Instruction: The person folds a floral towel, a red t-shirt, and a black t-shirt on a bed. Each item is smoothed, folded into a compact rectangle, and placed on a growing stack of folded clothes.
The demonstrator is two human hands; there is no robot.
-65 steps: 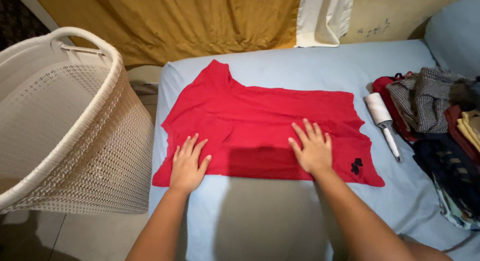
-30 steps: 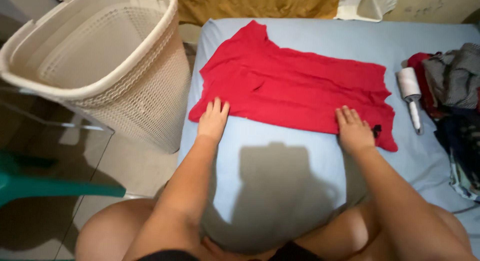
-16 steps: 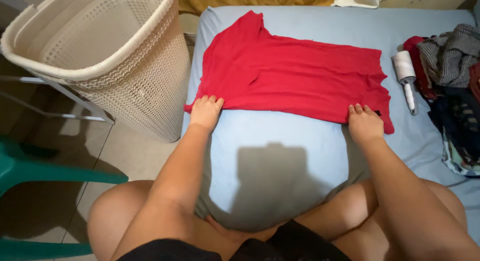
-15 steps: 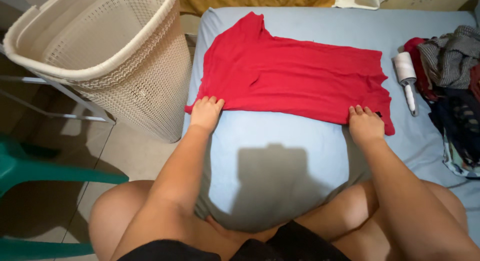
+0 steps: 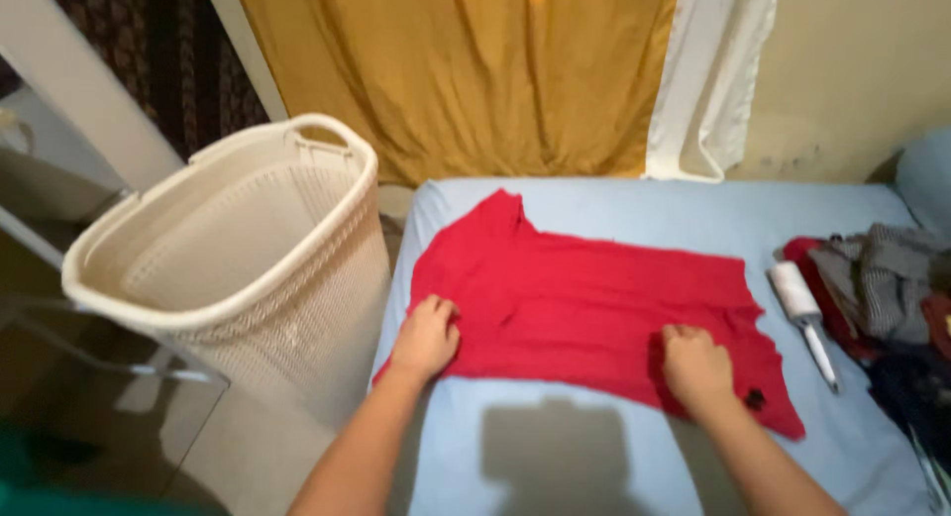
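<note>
- While both hands press on the near hem of a red shirt (image 5: pixel 584 303), head view, the step in hand reads as smoothing or gathering the lower edge ahead of a fold; this is a judgement from hand placement only.
- Left hand (image 5: pixel 426 336): palm down, fingers loosely spread, resting on the shirt's near-left corner by the edge of the bed (image 5: pixel 614 204).
- Right hand (image 5: pixel 696 365): fingers curled under, apparently bunching or pinching fabric at the near-right hem; whether cloth is actually gripped I cannot tell.
- Next move, as judged: both hands need a firm hold on the hem at matching points, then an even lift so the cloth carries over without twisting.
- Shirt: lies flat and crosswise on the light blue sheet, one sleeve pointing to the far left, light creases across the middle, a small dark mark near the right hem.
- Surroundings: cream woven laundry basket (image 5: pixel 238 268) stands just beside the bed on the left; lint roller (image 5: pixel 804 308) and a heap of clothes (image 5: pixel 882 288) lie to the right, apart from the shirt.
</note>
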